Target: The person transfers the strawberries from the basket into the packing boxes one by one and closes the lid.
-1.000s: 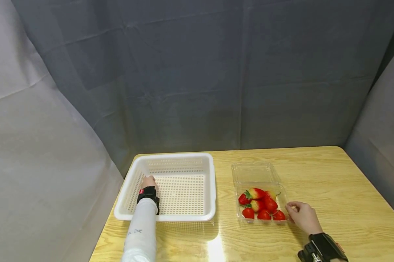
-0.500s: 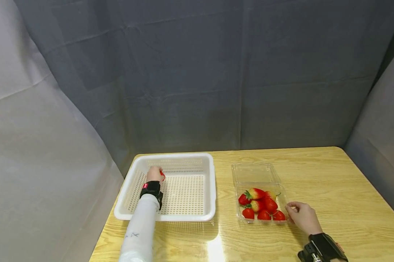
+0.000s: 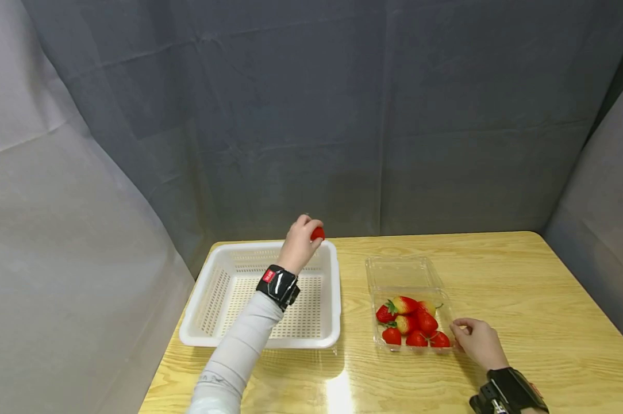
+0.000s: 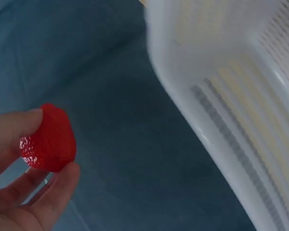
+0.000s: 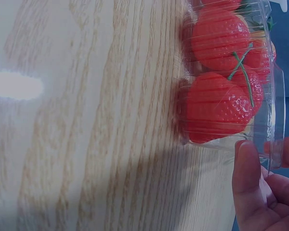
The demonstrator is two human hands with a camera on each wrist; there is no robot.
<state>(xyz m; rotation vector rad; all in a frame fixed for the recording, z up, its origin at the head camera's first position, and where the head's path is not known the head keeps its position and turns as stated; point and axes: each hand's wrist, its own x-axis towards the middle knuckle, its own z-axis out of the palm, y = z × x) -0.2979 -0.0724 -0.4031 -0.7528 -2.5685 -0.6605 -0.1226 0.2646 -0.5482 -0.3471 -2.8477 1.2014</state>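
My left hand [image 3: 300, 244] pinches a red strawberry [image 4: 50, 138] between thumb and fingers, raised over the far right corner of the white plastic basket [image 3: 260, 344]. In the left wrist view the basket's rim runs to the right of the strawberry, apart from it. On the table, a clear plastic clamshell box [image 3: 400, 273] stands with its lid folded back, several strawberries [image 3: 417, 322] heaped inside. My right hand [image 3: 481, 344] pinches the near right edge of that box; the right wrist view shows the thumb [image 5: 247, 166] against its clear wall.
The wooden table [image 3: 529, 287] carries the basket at left and the box to its right, with a gap between them. A dark grey curtain [image 3: 301, 126] hangs behind the table's far edge. Pale cloth [image 3: 84, 259] closes the left side, and more cloth [image 3: 606, 230] the right.
My left hand has risen out of the basket's left part and moved right and away, bringing the strawberry with it. My right hand keeps its place at the box.
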